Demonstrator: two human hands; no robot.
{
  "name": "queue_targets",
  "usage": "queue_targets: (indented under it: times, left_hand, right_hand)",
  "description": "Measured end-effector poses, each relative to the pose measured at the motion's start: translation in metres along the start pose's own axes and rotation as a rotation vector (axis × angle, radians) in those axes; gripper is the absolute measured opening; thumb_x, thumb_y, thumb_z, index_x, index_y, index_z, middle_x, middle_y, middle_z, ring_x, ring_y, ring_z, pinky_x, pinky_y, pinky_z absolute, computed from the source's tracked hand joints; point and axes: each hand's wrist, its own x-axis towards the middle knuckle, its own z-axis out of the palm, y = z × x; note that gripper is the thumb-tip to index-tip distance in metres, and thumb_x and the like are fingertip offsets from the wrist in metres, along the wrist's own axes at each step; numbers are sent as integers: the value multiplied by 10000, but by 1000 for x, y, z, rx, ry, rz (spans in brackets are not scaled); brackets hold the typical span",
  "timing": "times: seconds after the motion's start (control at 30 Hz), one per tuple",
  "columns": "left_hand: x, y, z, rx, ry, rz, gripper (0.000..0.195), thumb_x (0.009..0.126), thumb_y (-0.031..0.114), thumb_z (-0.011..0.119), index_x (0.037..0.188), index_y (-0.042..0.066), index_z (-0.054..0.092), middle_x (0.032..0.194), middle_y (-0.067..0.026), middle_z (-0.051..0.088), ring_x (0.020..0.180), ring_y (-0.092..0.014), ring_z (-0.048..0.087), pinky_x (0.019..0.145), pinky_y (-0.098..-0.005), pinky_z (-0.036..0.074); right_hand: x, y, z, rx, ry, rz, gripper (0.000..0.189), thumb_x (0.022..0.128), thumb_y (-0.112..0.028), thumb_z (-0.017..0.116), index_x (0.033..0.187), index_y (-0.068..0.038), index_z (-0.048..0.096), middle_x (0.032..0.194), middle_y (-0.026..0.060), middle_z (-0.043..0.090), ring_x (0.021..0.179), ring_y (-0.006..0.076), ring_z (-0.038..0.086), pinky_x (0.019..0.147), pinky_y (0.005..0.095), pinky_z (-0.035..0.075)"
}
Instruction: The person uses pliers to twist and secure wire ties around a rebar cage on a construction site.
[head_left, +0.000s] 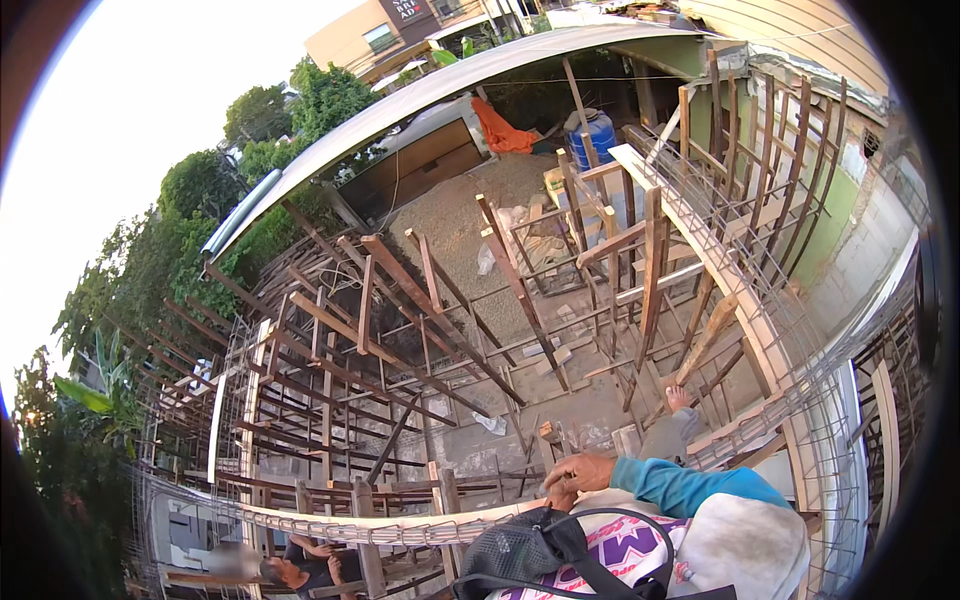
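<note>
Both of my hands meet in front of my torso, close above a long timber board (420, 517). My right hand (581, 474) reaches in from a teal sleeve with its fingers bent. Just below it, my left hand (561, 496) is partly hidden by a black mesh bag (510, 547) with straps. Whether anything small lies between the fingers is too small to tell. A steel rebar cage (405, 534) runs along the board beside the bag. My bare foot (677, 397) rests near a timber post (709, 337) to the right.
Upright wooden posts and crosspieces (525, 300) stand over the lower floor. Another timber board (720, 262) and rebar cage curve along the right. Below left, a person (300, 570) in dark clothing is among the timbers. A blue barrel (592, 141) and an orange tarp (499, 129) lie beyond gravel.
</note>
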Motion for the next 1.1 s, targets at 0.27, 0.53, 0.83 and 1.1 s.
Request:
queue_targets:
  times: [0.27,0.53,0.83,1.1]
  left_hand:
    - [2,10,17,34,-70,-70,228,889,248,541,1021,65,570,660,15,447,494,-62,360,447,-213,262]
    - [-5,19,35,38,-146,-157,213,892,257,550,993,70,566,657,7,448,499,-61,359,450,-208,263]
    - [-18,14,21,-14,-421,-42,342,866,306,646,1089,70,539,635,37,416,477,-46,330,440,-202,237]
    - [-56,73,21,736,-495,269,674,799,231,691,1359,22,380,912,-42,517,779,-131,493,656,-253,422]
  right_hand:
    - [-18,9,6,-136,54,-50,360,831,-383,619,1032,-89,670,890,121,676,805,222,646,753,352,487]
    - [-31,5,5,33,157,-82,362,849,-368,652,1086,-95,637,933,73,638,931,209,607,817,331,480]
    - [-7,13,-26,848,583,-13,248,935,-231,563,1015,-2,615,862,37,615,764,111,603,655,282,537]
    - [10,14,-27,770,553,22,259,948,-191,536,1083,22,595,858,43,608,740,128,601,710,296,547]
